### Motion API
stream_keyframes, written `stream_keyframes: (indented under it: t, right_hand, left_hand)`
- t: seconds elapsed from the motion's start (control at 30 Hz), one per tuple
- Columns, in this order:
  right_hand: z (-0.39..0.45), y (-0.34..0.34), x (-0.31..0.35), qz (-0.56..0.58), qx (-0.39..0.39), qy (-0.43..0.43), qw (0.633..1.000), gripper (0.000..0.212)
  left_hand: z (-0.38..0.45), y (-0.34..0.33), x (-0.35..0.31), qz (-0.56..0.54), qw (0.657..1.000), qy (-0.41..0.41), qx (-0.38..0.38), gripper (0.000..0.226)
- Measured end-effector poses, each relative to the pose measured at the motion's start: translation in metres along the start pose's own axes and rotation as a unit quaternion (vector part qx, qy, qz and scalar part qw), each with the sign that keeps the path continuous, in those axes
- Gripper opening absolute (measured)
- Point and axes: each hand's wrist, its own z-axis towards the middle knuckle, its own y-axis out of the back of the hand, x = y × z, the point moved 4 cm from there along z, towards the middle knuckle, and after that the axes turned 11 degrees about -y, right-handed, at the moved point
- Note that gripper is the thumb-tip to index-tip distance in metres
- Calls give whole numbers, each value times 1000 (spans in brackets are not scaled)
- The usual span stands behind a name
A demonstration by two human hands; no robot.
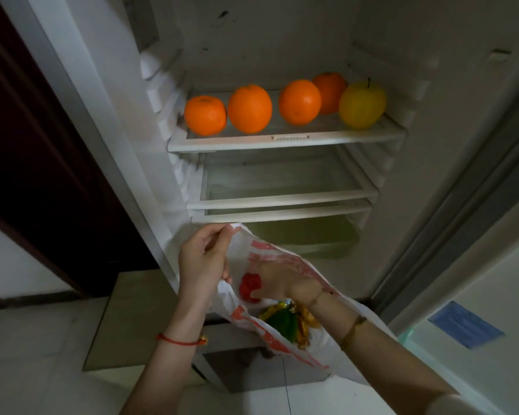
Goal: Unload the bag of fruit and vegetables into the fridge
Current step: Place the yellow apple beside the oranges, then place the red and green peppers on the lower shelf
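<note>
From the head camera, the open white fridge (282, 40) shows smooth plastic walls with ribbed side rails and glass shelves edged in white trim. On the top shelf (282, 140) sit four round, dimpled oranges: one at the left (205, 115), a larger one beside it (250, 108), a third to its right (299, 102), and a fourth (330, 91) partly hidden behind the third and behind a smooth yellow apple with a dark stem (362, 104) at the right end. A small label strip on the shelf's front edge carries print too fine to read. Two shelves below are bare glass (282, 187).

In front of the fridge, the thin, crinkled white plastic bag with red printing (282, 259) is held open; its lettering cannot be read. The left hand (203, 262), a red cord bracelet on its wrist, pinches the bag's upper rim. The right hand (274, 278) reaches inside, seen through the film, its fingers touching a red rounded item (247, 287); whether they grip it cannot be told. Deeper in the bag lie a green pepper-like vegetable (283, 323) and yellow-orange pieces (307, 320).

A blue paper label (466, 324) on the surface at right is illegible.
</note>
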Motion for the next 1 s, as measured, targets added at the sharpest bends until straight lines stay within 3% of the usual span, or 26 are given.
stream_keyframes:
  t: [0.17,0.47,0.53,0.7,0.8,1.0]
  right_hand:
    - [41,-37,-2,-42,-2,-47,998,74]
    - [64,-67,-9,-109,-51,-29,992,55]
    - [62,-61,-5,-84,-60,-37,994,59]
    - [64,-65,-40,62,9,-56,996,82]
    - [25,-14,-13,83,-34,-20,996,81]
    - [-26,35,-4,245,-85,32,965,71]
  left_hand:
    - [-5,3,2,-2,1000,4,3,12]
    - [-3,11,11,0,1000,14,-6,13]
    - [-2,12,12,0,1000,14,-3,13]
    - [2,12,12,-11,1000,12,-1,13]
    - [5,12,12,-27,1000,12,-6,9]
    - [10,11,10,-37,999,8,-1,11]
